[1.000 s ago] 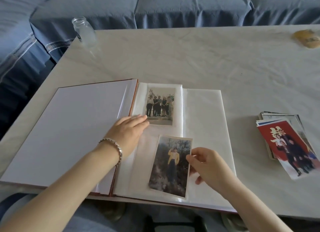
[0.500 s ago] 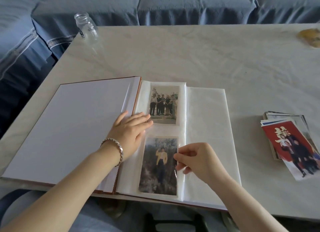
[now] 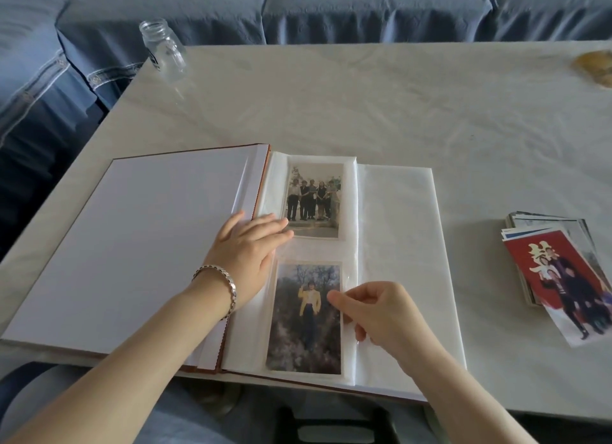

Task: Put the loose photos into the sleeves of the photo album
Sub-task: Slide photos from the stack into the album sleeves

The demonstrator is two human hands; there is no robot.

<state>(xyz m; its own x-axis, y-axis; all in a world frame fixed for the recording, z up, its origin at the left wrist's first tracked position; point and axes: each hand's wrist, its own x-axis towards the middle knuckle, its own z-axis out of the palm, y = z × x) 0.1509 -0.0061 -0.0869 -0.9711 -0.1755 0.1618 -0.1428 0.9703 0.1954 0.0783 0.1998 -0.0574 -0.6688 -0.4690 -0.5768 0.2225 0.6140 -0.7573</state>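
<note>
Tucking the yellow-jacket photo point(image 3: 304, 317) into the lower sleeve point(image 3: 348, 361) of the album point(image 3: 132, 245)

The right grip point(image 3: 381, 314) is pinching its right edge, fingers curled; the left grip point(image 3: 248, 245) is lying flat, pressing the album down. Print's looking faded and thin, so shoving is risking a crease. The loose photos point(image 3: 559, 278) are sitting stacked near the right edge of the desk point(image 3: 364, 112).

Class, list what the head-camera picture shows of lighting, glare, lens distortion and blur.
Head view: soft, even light with faint shadows; sheen on the plastic sleeve beside the lower photo; wide-angle stretch leans the glass jar; the yellowish object at the right edge is too blurred to identify.
</note>
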